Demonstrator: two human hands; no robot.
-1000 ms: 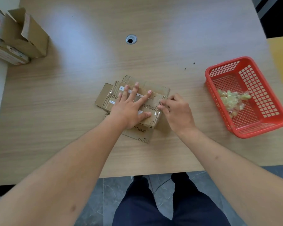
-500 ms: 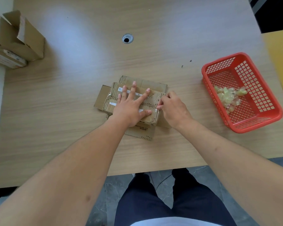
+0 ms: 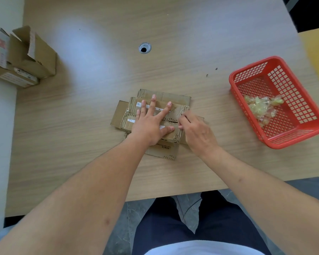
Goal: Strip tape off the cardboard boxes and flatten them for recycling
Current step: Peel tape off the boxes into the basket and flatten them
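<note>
The left hand [image 3: 151,124] presses flat, fingers spread, on the flattened cardboard box [image 3: 155,115] at mid-table, while the right hand [image 3: 195,130] curls its fingertips at the box's right edge, pinching tape there. Farther right sits a red basket [image 3: 302,131] holding crumpled tape scraps [image 3: 260,107]; far left stand more cardboard boxes [image 3: 26,57].

The left hand [image 3: 149,126] lies flat, fingers spread (palm down); the right hand [image 3: 196,130] curls, fingertips pinched.
</note>
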